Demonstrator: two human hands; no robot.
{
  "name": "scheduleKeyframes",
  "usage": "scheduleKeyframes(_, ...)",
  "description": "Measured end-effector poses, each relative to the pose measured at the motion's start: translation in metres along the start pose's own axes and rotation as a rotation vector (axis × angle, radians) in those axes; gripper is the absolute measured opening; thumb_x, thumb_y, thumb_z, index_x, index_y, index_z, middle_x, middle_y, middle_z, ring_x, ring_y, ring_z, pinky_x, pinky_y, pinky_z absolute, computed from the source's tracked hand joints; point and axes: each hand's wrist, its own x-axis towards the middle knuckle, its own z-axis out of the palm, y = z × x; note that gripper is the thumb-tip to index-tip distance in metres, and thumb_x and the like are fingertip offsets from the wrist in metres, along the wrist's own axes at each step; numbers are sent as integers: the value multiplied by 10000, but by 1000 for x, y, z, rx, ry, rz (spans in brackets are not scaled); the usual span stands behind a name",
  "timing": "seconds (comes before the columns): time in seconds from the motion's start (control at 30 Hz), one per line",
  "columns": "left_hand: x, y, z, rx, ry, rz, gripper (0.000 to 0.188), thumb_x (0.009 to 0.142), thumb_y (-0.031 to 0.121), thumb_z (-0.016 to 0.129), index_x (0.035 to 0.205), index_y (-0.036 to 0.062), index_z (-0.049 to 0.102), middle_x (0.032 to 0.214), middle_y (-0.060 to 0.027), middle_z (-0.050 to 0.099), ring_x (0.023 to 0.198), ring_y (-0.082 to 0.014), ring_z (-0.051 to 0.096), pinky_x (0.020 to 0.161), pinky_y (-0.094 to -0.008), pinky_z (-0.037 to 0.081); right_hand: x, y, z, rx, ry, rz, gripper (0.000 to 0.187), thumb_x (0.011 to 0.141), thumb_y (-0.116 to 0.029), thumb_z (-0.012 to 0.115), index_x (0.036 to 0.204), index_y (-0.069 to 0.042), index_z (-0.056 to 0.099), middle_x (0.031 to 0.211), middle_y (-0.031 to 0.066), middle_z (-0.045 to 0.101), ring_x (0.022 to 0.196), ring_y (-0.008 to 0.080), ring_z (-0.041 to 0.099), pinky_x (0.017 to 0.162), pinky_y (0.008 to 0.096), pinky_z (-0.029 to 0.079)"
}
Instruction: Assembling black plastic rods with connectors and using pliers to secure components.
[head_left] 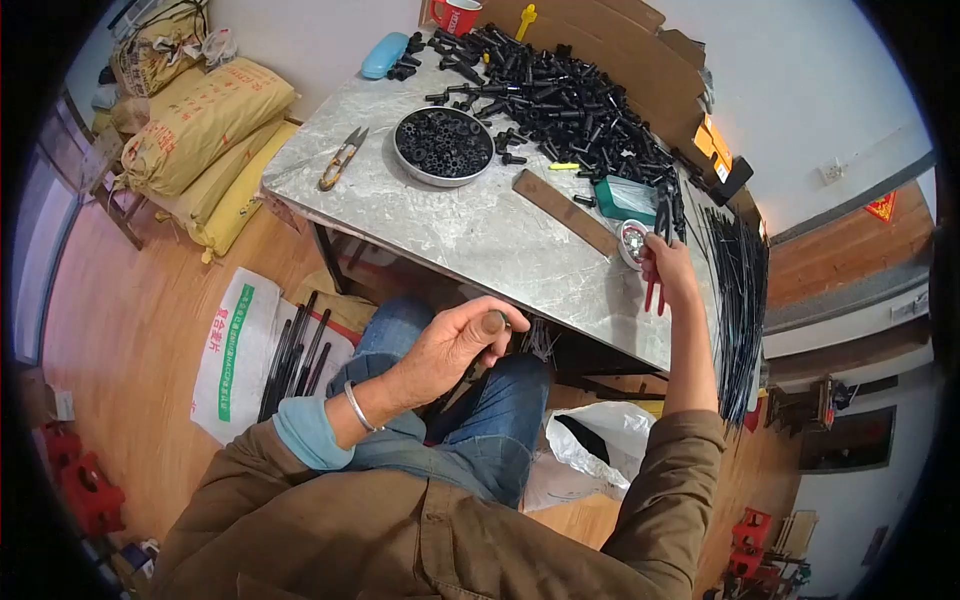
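Observation:
My right hand [668, 266] is at the table's right side, closed around pliers [655, 296] with red handles; their dark jaws point away from me. Right beside its fingers is a small round dish [632, 240] of shiny little metal pieces. My left hand [460, 338] hovers above my lap, just off the table's near edge. Its thumb and fingers are curled together, and a small dark bit shows at the fingertips, too small to name. A flat brown bar [565, 212] lies on the table left of the dish.
On the grey table [440, 222] are a bowl of black ring-like parts [445, 145], thread snips [343, 160], a heap of black bolt-like parts [570, 95], and a green box [627, 200]. Thin black rods [738, 310] hang at the right edge. Yellow sacks [205, 125] are stacked left.

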Motion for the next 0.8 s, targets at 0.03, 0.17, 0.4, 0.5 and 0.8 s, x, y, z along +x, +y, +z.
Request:
scheduleKeyframes(0.03, 0, 1, 1, 14, 33, 43, 506, 991, 469, 436, 1182, 19, 563, 900, -23, 516, 797, -80, 472, 723, -226, 423, -18, -8, 7, 242, -64, 3, 220, 911, -261, 599, 865, -50, 557, 715, 13, 576, 531, 108, 481, 513, 290, 433)
scheduleKeyframes(0.17, 1, 3, 1, 53, 233, 140, 493, 1004, 446, 419, 1184, 11, 564, 909, -17, 511, 812, -69, 466, 722, -222, 417, -89, -39, 78, 772, -294, -89, 184, 965, -240, 530, 873, -81, 515, 765, 4, 519, 589, 84, 426, 570, 274, 406)
scheduleKeyframes(0.4, -2, 7, 12, 204, 350, 308, 487, 1019, 416, 390, 1185, -7, 567, 1058, -50, 463, 887, -94, 503, 783, -235, 438, -193, -66, 172, 1046, -447, -161, 284, 973, -280, 535, 807, -50, 511, 714, 12, 497, 584, 88, 425, 564, 266, 374)
scheduleKeyframes(0.5, -10, 8, 10, 239, 386, 321, 481, 1023, 410, 383, 1185, -2, 572, 1081, -59, 473, 926, -105, 523, 819, -244, 445, -202, -67, 183, 1048, -431, -168, 279, 982, -264, 526, 814, -41, 519, 705, 7, 493, 585, 88, 426, 557, 260, 367)
scheduleKeyframes(0.8, -20, 8, 13, 323, 447, 327, 502, 1033, 404, 351, 1218, -11, 564, 1102, -63, 478, 916, -111, 508, 847, -253, 433, -218, -71, 193, 840, -275, -250, 229, 984, -221, 544, 838, -44, 545, 717, -11, 493, 608, 77, 429, 549, 236, 370)
